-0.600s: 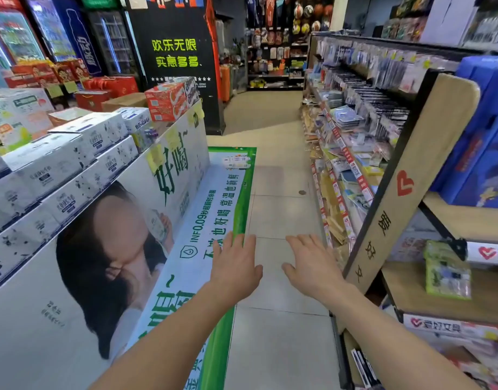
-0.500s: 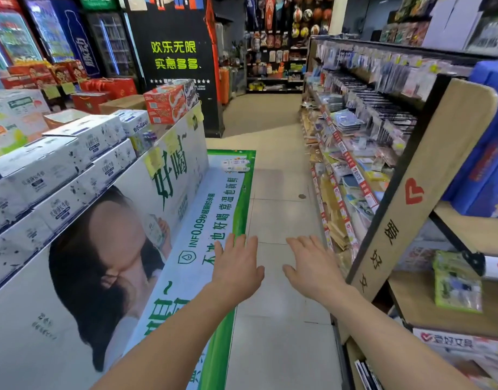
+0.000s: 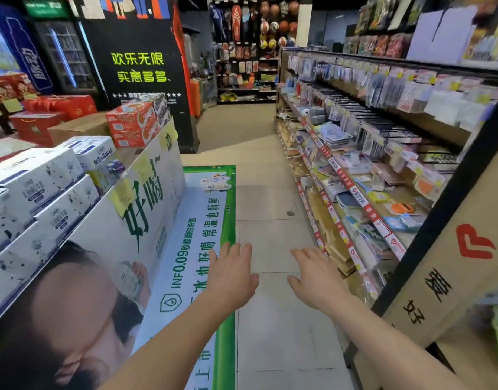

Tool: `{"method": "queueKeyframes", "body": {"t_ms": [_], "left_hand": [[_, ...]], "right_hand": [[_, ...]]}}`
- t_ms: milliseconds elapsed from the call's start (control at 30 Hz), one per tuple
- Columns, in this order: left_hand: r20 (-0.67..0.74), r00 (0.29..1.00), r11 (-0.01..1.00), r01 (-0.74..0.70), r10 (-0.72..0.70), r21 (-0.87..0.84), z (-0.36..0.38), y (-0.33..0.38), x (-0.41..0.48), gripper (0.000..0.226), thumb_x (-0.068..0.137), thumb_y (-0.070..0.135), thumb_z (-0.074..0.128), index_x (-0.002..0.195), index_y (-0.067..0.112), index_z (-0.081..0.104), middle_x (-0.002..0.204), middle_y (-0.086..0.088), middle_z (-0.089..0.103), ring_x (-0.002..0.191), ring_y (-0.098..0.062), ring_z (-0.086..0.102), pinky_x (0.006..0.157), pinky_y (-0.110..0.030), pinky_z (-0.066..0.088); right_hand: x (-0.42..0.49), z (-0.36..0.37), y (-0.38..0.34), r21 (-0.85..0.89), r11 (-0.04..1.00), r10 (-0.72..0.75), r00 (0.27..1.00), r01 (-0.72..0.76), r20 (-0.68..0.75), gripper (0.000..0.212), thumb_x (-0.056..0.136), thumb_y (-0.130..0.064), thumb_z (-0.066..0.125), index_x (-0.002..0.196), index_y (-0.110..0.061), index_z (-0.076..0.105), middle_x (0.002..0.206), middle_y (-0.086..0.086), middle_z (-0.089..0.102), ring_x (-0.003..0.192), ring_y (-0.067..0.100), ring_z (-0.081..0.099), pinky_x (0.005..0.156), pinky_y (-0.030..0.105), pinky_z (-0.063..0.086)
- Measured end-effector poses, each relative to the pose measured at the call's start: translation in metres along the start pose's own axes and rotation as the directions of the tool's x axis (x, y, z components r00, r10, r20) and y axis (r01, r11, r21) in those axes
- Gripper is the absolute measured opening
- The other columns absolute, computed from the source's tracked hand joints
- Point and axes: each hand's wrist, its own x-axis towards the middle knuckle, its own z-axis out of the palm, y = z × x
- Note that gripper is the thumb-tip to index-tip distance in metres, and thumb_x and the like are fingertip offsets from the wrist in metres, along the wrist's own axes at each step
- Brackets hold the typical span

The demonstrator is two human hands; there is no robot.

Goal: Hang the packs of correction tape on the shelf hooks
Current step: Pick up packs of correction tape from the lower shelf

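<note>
Beige aisle floor (image 3: 270, 170), both hands empty.
White cartons (image 3: 36, 187) sit left of my left hand (image 3: 232, 280); it and my right hand (image 3: 316, 280) spread flat, fingers straight; shelf hooks (image 3: 388, 130) lie up-right, where I cannot single out correction tape.

Both bare: left hand (image 3: 230, 277), right hand (image 3: 316, 280). Likewise left forearm (image 3: 169, 342) and right forearm (image 3: 388, 342), uncovered along their whole visible length, down to the view's lower edge.
</note>
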Motion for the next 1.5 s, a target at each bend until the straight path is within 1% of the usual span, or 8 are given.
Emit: {"method": "queueKeyframes", "body": {"t_ms": [267,367,600,867,1067,1233,1367,1500], "left_hand": [[0.048,0.996,0.997,-0.071,0.072,-0.013,0.032,-0.001,0.158,0.062,0.095,0.046,0.047,0.147,0.02,0.028,0.145,-0.003,0.039,0.139,-0.027,0.027,0.114,-0.052,0.018],[0.063,0.996,0.998,-0.054,0.055,-0.029,0.041,0.001,0.23,0.061,0.095,0.045,0.047,0.147,0.019,0.029,0.147,-0.004,0.038,0.141,-0.027,0.025,0.116,-0.053,0.016],[0.056,0.998,0.999,0.015,-0.013,-0.029,0.039,-0.013,0.374,0.059,0.093,0.044,0.05,0.143,0.018,0.034,0.145,-0.005,0.042,0.139,-0.028,0.028,0.113,-0.051,0.019],[0.075,0.997,0.998,0.032,-0.028,-0.046,0.052,-0.034,0.506,0.064,0.095,0.045,0.047,0.149,0.019,0.027,0.15,-0.004,0.036,0.143,-0.028,0.023,0.117,-0.053,0.014],[0.03,1.0,0.998,-0.004,0.006,-0.065,0.071,-0.068,0.616,0.064,0.094,0.047,0.047,0.148,0.02,0.027,0.148,-0.004,0.038,0.141,-0.027,0.025,0.114,-0.051,0.018],[0.0,0.998,0.996,-0.059,0.06,-0.061,0.063,-0.112,0.72,0.065,0.095,0.046,0.047,0.15,0.02,0.024,0.149,-0.004,0.036,0.143,-0.028,0.021,0.115,-0.052,0.017],[0.021,0.995,0.994,-0.095,0.097,-0.061,0.059,-0.139,0.797,0.063,0.094,0.046,0.046,0.148,0.02,0.026,0.147,-0.004,0.038,0.14,-0.028,0.024,0.113,-0.052,0.021],[0.05,0.99,0.99,-0.132,0.135,-0.06,0.066,-0.149,0.874,0.064,0.095,0.047,0.045,0.149,0.019,0.025,0.15,-0.005,0.035,0.143,-0.029,0.022,0.114,-0.052,0.02]], "right_hand": [[0.15,0.009,0.041,0.028,0.998,0.061,0.998,-0.061,0.005,0.062,0.098,-0.044,0.05,0.154,-0.023,0.033,0.153,0.001,0.042,0.145,0.024,0.032,0.11,0.042,0.038],[0.225,0.006,0.065,0.042,0.998,0.047,0.999,-0.046,-0.006,0.062,0.098,-0.043,0.051,0.153,-0.022,0.034,0.151,0.003,0.044,0.144,0.024,0.033,0.111,0.042,0.038],[0.375,-0.007,0.09,0.029,1.0,-0.003,0.999,0.002,0.05,0.062,0.098,-0.044,0.052,0.154,-0.023,0.034,0.152,0.003,0.044,0.143,0.026,0.036,0.111,0.044,0.037],[0.515,-0.011,0.104,0.042,0.999,-0.018,0.999,0.016,0.05,0.061,0.096,-0.042,0.053,0.151,-0.021,0.037,0.151,0.004,0.045,0.143,0.026,0.036,0.111,0.046,0.038],[0.622,-0.007,0.102,0.01,1.0,0.016,1.0,-0.016,0.007,0.062,0.097,-0.044,0.052,0.152,-0.022,0.036,0.148,0.002,0.048,0.141,0.025,0.037,0.11,0.044,0.039],[0.726,-0.02,0.091,0.032,0.997,0.078,0.996,-0.076,-0.047,0.063,0.096,-0.043,0.053,0.152,-0.021,0.037,0.146,0.002,0.049,0.139,0.026,0.037,0.11,0.043,0.04],[0.798,-0.027,0.087,0.059,0.991,0.119,0.992,-0.117,-0.037,0.065,0.096,-0.043,0.054,0.153,-0.02,0.036,0.15,0.003,0.047,0.143,0.027,0.034,0.111,0.042,0.038],[0.867,-0.028,0.098,0.069,0.988,0.14,0.99,-0.137,-0.032,0.064,0.098,-0.042,0.053,0.154,-0.019,0.034,0.151,0.005,0.045,0.143,0.027,0.034,0.113,0.036,0.034]]}}
